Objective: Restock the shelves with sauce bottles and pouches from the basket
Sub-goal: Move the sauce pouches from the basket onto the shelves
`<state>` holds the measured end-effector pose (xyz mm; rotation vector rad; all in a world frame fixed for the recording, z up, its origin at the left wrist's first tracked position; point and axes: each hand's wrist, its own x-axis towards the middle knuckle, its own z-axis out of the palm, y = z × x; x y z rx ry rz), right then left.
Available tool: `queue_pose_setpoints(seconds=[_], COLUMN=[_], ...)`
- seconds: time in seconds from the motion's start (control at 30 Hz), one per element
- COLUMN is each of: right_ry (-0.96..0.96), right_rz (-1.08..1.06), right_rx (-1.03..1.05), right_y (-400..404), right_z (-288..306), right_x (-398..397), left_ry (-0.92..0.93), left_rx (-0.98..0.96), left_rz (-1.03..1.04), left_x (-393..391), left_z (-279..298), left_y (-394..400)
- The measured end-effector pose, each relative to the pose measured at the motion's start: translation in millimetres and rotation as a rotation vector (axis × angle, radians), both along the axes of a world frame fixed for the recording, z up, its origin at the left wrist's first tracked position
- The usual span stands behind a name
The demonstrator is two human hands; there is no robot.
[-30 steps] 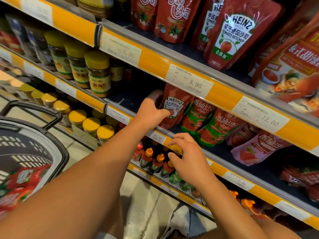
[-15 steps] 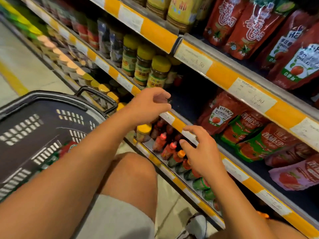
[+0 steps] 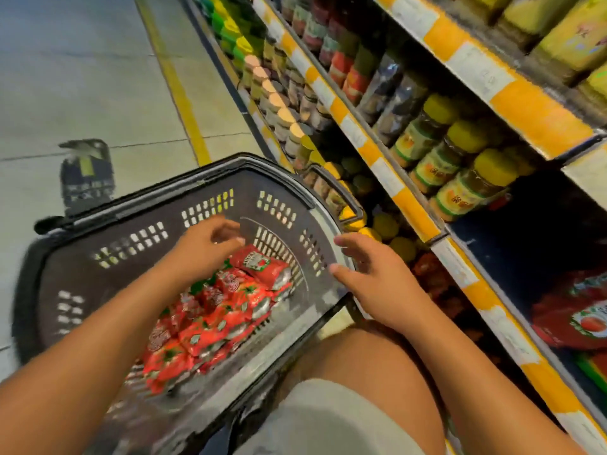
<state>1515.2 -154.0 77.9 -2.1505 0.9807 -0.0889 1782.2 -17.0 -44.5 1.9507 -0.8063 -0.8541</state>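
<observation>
Now your left hand [image 3: 203,247] hovers inside dark basket [image 3: 138,205], fingers loosely curled, holding nothing, just above red sauce pouches [image 3: 216,316] piled on basket floor. Your right hand [image 3: 377,277] sits over basket's near right rim, fingers spread and relaxed, empty. Topmost pouch [image 3: 259,264] lies just below left fingertips. Shelves [image 3: 414,211] with yellow price strips run along right; yellow-lidded jars [image 3: 460,178] stand there.
</observation>
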Motion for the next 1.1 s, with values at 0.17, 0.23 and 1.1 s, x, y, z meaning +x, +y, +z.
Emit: queue_pose_setpoints(seconds=[0.17,0.23,1.1], right_ry=[0.325,0.452,0.719], right_rz=[0.287,0.353,0.120], right_rx=[-0.035,-0.048,-0.009], right_y=[-7,-11,-32], right_z=[-23,-39,-254], right_x=[90,126,169], left_ry=[0.111,0.191,0.219], left_rx=[0.266,0.339,0.784], left_rz=[0.258,0.338,0.291], left_x=[30,32,-23], left_z=[-63,-83,-172], left_y=[24,29,-5])
